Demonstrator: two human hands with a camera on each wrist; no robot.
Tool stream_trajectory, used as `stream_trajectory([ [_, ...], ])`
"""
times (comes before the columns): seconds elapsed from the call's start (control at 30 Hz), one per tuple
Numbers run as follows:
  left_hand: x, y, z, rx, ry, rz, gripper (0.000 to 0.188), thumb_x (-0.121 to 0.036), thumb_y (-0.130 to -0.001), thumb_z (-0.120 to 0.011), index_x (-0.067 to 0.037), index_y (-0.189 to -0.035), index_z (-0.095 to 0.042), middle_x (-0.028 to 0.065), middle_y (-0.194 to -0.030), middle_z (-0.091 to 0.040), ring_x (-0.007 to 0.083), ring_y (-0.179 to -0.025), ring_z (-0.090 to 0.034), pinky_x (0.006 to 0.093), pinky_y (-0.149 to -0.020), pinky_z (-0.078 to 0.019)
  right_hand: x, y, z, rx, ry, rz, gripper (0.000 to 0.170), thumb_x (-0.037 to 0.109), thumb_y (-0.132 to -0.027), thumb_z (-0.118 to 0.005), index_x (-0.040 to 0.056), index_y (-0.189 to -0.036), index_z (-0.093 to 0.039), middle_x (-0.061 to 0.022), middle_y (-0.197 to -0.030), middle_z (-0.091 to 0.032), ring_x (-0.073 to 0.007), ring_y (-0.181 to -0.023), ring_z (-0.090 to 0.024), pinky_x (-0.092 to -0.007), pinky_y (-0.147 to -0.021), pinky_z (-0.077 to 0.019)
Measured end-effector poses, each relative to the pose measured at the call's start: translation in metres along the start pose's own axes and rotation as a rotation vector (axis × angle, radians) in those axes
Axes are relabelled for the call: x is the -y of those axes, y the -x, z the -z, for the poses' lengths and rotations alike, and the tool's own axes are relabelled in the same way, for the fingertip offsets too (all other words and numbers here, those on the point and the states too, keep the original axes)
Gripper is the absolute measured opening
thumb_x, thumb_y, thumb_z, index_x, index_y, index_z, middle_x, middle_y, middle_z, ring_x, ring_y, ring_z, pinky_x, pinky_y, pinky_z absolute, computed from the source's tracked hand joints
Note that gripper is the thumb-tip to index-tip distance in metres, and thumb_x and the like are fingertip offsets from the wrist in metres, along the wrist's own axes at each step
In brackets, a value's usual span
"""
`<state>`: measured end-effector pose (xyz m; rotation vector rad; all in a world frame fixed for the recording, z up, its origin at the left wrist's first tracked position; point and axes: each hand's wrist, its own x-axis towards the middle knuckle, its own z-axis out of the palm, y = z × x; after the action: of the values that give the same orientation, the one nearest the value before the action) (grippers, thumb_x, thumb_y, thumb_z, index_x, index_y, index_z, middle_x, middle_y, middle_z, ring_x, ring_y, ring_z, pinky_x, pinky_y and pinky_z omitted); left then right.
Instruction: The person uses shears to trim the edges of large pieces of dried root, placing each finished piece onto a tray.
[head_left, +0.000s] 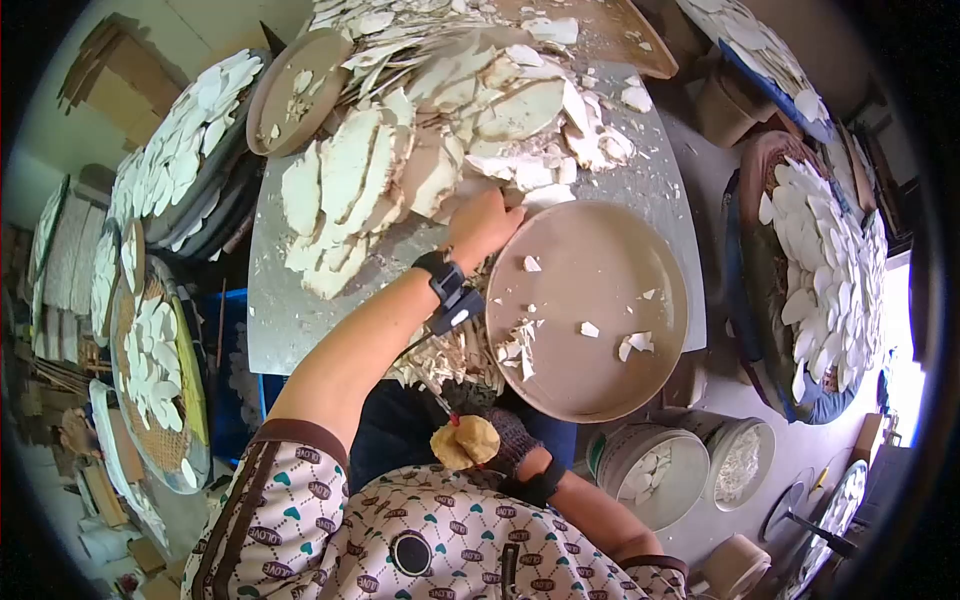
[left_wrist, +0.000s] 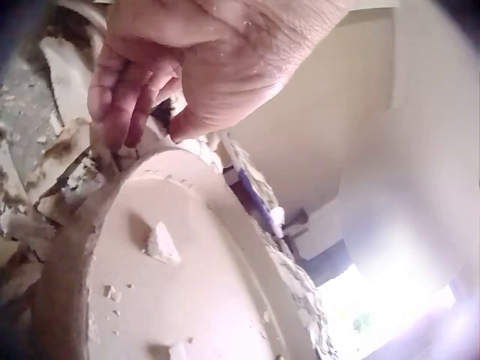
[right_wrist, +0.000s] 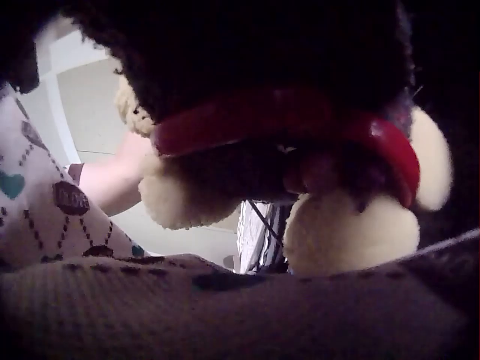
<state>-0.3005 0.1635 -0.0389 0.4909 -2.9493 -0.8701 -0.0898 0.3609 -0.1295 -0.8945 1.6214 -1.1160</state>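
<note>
My bare left hand [head_left: 482,228] reaches over the table to the near edge of a heap of white, brown-edged flat slices [head_left: 350,175], right beside the rim of a round tan basin [head_left: 580,300]. In the left wrist view its fingers and thumb [left_wrist: 184,129] close on a whitish piece [left_wrist: 154,136], mostly hidden by the hand. My right hand [head_left: 512,440], in a dark knitted glove, grips red-handled scissors [right_wrist: 277,120] low in front of my body. Pale foam pads [head_left: 466,442] wrap their handles, and the metal blades point away from me.
Broken bits [head_left: 588,329] lie in the basin. Trimmings [head_left: 445,360] lie at the table's near edge. Two buckets [head_left: 655,480] with white pieces stand at right. Large trays of white ovals [head_left: 825,270] flank the table [head_left: 275,330]. A smaller round tray [head_left: 335,65] sits at far left.
</note>
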Motion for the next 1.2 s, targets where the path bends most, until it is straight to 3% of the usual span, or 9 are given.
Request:
stream_trajectory([
  [0.17, -0.004, -0.009, -0.011, -0.086, 0.067, 0.086, 0.04, -0.034, -0.07, -0.064, 0.002, -0.085, -0.061, 0.0202, -0.083, -0.064, 0.0342, -0.079, -0.062, 0.0397, -0.068, -0.0483, -0.03, 0.003, -0.012, -0.045, -0.12, 0.073, 0.032, 0.019, -0.077, -0.069, 0.0076, -0.105, -0.057, -0.0039, -0.099, -0.06, -0.0142, -0.091, -0.056, -0.0264, -0.086, -0.0442],
  [0.43, 0.017, -0.012, -0.014, -0.04, 0.47, 0.141, 0.03, -0.021, -0.062, -0.073, 0.002, -0.071, -0.057, 0.0097, -0.061, -0.058, 0.0158, -0.054, -0.054, 0.0299, -0.05, -0.0429, -0.053, -0.005, -0.022, 0.163, -0.532, -0.071, 0.031, 0.011, -0.082, -0.062, 0.005, -0.111, -0.053, -0.0048, -0.107, -0.056, -0.0145, -0.098, -0.054, -0.0268, -0.09, -0.0423],
  [0.57, 0.02, 0.004, -0.009, -0.112, 0.59, 0.177, 0.024, -0.016, -0.063, -0.071, 0.001, -0.069, -0.055, 0.0071, -0.058, -0.056, 0.0148, -0.052, -0.052, 0.0289, -0.048, -0.0414, -0.053, -0.004, -0.021, 0.144, -0.216, 0.048, 0.028, 0.011, -0.084, -0.06, 0.0043, -0.11, -0.054, -0.0059, -0.106, -0.057, -0.0153, -0.097, -0.054, -0.0273, -0.089, -0.0431],
  [0.7, 0.048, 0.023, 0.004, -0.088, 0.684, 0.179, 0.031, -0.016, -0.067, -0.073, 0.0, -0.085, -0.055, 0.0037, -0.072, -0.055, 0.0097, -0.062, -0.049, 0.0244, -0.052, -0.0399, -0.039, -0.002, -0.009, 0.029, -0.297, 0.153, 0.03, 0.016, -0.082, -0.063, 0.0047, -0.108, -0.055, -0.007, -0.099, -0.059, -0.0172, -0.092, -0.057, -0.0279, -0.085, -0.0449],
  [0.87, 0.065, 0.09, 0.04, 0.034, 0.929, 0.323, 0.044, -0.004, -0.08, -0.061, 0.002, -0.12, -0.042, 0.0143, -0.098, -0.061, 0.0169, -0.084, -0.061, 0.0276, -0.068, -0.0519, 0.025, 0.001, 0.014, -0.201, -0.311, 0.186, 0.027, 0.023, -0.079, -0.065, 0.0054, -0.098, -0.059, -0.0104, -0.091, -0.061, -0.022, -0.085, -0.058, -0.0304, -0.078, -0.0476],
  [1.0, 0.102, 0.131, 0.062, 0.052, 1.246, 0.282, 0.052, 0.002, -0.08, -0.056, -0.001, -0.128, -0.035, 0.0168, -0.107, -0.058, 0.0191, -0.088, -0.061, 0.0298, -0.071, -0.052, 0.001, 0.003, -0.001, -0.21, -0.132, 0.256, 0.029, 0.024, -0.08, -0.065, 0.0054, -0.1, -0.057, -0.0099, -0.09, -0.06, -0.0214, -0.082, -0.058, -0.0311, -0.075, -0.0479],
  [1.07, 0.121, 0.145, 0.069, -0.018, 1.062, 0.204, 0.056, 0.004, -0.078, -0.055, -0.001, -0.129, -0.033, 0.0159, -0.107, -0.058, 0.0187, -0.088, -0.061, 0.0286, -0.072, -0.0506, 0.012, 0.002, 0.006, -0.157, 0.097, 0.223, 0.029, 0.024, -0.081, -0.064, 0.0044, -0.1, -0.056, -0.0085, -0.089, -0.061, -0.0209, -0.081, -0.059, -0.0312, -0.076, -0.048],
  [1.1, 0.129, 0.152, 0.072, -0.051, 0.969, 0.167, 0.057, 0.005, -0.077, -0.055, -0.001, -0.129, -0.032, 0.0155, -0.107, -0.058, 0.0185, -0.088, -0.061, 0.028, -0.073, -0.0499, -0.001, -0.001, -0.001, -0.118, -0.113, 0.124, 0.046, 0.03, -0.071, -0.068, 0.0078, -0.109, -0.056, -0.0141, -0.094, -0.063, -0.0283, -0.086, -0.061, -0.0321, -0.076, -0.0483],
  [1.2, 0.151, 0.168, 0.086, -0.128, 0.425, 0.135, 0.042, 0.005, -0.077, -0.055, 0.002, -0.118, -0.046, 0.0125, -0.097, -0.062, 0.0168, -0.083, -0.061, 0.0245, -0.072, -0.0478, -0.007, -0.006, -0.014, -0.118, -0.262, 0.098, 0.031, 0.027, -0.073, -0.065, 0.0073, -0.096, -0.061, -0.0134, -0.09, -0.063, -0.0292, -0.081, -0.061, -0.0341, -0.073, -0.049],
])
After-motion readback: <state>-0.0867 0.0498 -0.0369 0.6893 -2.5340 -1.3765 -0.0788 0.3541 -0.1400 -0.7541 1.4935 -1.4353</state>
